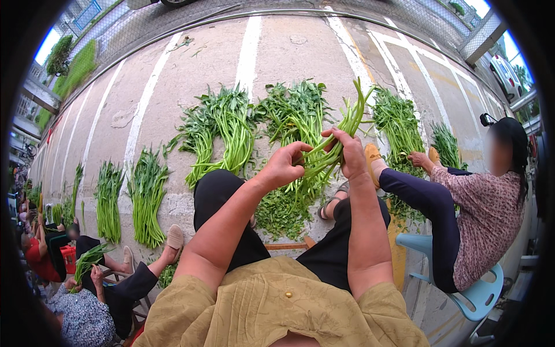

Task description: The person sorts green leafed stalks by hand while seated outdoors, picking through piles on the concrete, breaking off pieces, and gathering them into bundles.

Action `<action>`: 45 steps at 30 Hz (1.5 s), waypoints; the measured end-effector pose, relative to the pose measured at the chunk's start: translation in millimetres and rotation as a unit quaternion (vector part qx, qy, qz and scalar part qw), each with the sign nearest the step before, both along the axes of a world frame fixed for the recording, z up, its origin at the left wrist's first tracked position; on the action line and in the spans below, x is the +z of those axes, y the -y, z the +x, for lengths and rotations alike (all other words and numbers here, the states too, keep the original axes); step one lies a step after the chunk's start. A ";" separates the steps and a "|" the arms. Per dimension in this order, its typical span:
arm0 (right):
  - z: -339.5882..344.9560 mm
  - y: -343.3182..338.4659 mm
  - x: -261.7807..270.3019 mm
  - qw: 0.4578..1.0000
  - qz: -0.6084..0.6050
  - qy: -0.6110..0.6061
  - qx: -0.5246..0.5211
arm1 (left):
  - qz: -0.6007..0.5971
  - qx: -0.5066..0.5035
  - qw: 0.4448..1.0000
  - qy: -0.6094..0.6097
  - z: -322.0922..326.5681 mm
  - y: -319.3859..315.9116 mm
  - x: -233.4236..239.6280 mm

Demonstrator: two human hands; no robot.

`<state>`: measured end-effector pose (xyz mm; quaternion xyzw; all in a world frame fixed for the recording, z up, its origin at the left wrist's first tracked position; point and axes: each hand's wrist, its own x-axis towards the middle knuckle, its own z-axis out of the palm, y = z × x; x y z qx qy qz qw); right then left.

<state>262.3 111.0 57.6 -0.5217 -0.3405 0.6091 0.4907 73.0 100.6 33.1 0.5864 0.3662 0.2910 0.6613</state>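
My right hand [349,154] is closed round a bunch of long green leafy-vegetable stems [353,117], whose ends point up and down past the fist. Just left of it, my left hand [288,167] has its thumb and forefinger bent together at the side of the bunch, seemingly on a stem; whether it grips one is unclear. Beneath both hands lies a pile of leafy greens [299,104] on the concrete. Left of that pile rests another heap of long-stemmed greens [234,134]. Small loose leaves [282,217] are strewn between my feet.
Laid-out bundles of greens [147,195] stand to the left. At right, a co-worker [485,208] sits on a blue plastic chair [472,303] beside more greens [396,121]. Lower left, another person [86,312] holds greens. A wire fence [143,28] runs along the far edge.
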 end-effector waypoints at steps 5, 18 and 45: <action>7.8 -4.2 -6.5 0.997 -0.025 -0.064 -0.022 | -0.121 -0.021 0.986 0.112 -3.8 -3.2 10.8; 21.8 -11.8 -18.4 0.987 -0.068 -0.099 -0.111 | 0.174 0.156 0.972 -0.007 0.1 4.0 5.9; 14.9 -9.7 -30.4 0.967 -0.104 -0.181 -0.147 | 0.183 0.206 0.946 -0.168 22.4 17.4 -27.6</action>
